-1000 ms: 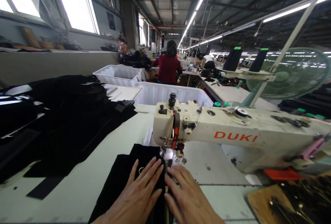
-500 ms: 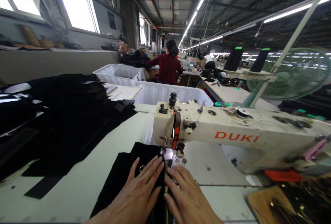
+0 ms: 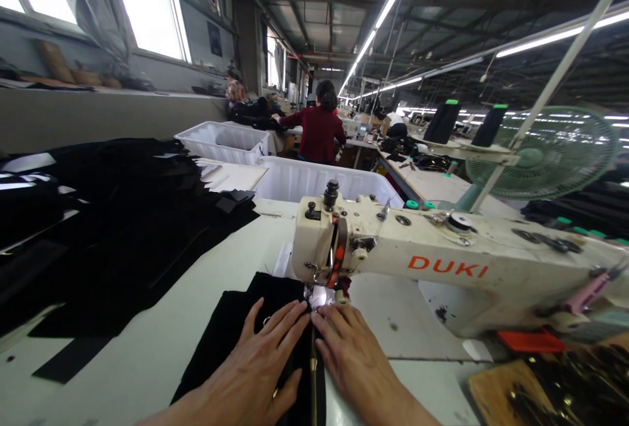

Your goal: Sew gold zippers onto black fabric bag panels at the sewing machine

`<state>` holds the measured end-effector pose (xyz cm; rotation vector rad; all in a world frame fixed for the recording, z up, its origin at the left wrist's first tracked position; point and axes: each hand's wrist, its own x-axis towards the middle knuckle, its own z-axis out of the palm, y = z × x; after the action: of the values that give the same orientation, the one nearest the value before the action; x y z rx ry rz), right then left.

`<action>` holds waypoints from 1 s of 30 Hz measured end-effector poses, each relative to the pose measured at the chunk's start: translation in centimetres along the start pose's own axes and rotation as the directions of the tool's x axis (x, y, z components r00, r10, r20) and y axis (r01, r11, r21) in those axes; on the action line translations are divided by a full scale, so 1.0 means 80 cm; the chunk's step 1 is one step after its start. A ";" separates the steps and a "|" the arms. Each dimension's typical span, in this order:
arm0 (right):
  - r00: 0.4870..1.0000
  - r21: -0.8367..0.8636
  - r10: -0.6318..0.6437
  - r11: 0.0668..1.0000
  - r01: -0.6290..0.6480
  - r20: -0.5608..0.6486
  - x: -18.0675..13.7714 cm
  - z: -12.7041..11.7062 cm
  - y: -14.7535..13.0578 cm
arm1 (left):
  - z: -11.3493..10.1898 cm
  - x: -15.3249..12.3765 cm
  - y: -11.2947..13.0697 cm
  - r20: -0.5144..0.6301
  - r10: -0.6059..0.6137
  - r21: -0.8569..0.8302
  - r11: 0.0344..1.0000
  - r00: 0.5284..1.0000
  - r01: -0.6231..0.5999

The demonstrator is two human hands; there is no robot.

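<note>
My left hand (image 3: 255,367) lies flat, fingers spread, on a piece of black fabric (image 3: 230,331) in front of the needle of a white DUKI sewing machine (image 3: 432,259). My right hand (image 3: 351,357) lies flat beside it, fingertips almost at the presser foot (image 3: 314,296). Between the two hands a gold zipper line (image 3: 313,380) runs along the fabric toward the needle. Neither hand grips anything; both press the cloth down onto the table (image 3: 147,347).
A big pile of black cut pieces (image 3: 108,223) covers the table's left. White plastic bins (image 3: 314,177) stand behind the machine. A green fan (image 3: 553,151) and thread cones (image 3: 442,121) are at right. A person in a red top (image 3: 319,128) sits ahead. Red and wooden items (image 3: 531,341) lie right.
Both hands have slid forward with the fabric, so their fingertips now sit closer to the presser foot. The view has dipped slightly.
</note>
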<state>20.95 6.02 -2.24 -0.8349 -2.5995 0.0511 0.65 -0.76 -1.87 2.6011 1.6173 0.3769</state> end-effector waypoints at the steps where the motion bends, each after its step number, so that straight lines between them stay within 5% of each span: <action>1: 1.000 -0.027 -0.012 1.000 0.011 -0.010 0.001 0.002 0.000 | 0.000 0.002 -0.002 0.003 0.000 -0.002 1.000 1.000 0.000; 30: 0.999 -0.039 0.044 0.998 -0.045 -0.018 0.003 0.028 0.015 | -0.002 0.016 -0.025 0.031 0.039 -0.037 0.999 0.999 -0.038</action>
<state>20.54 7.38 -4.38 -0.9028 -2.5736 0.0059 -0.57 1.22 -1.86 2.6013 1.5378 0.3610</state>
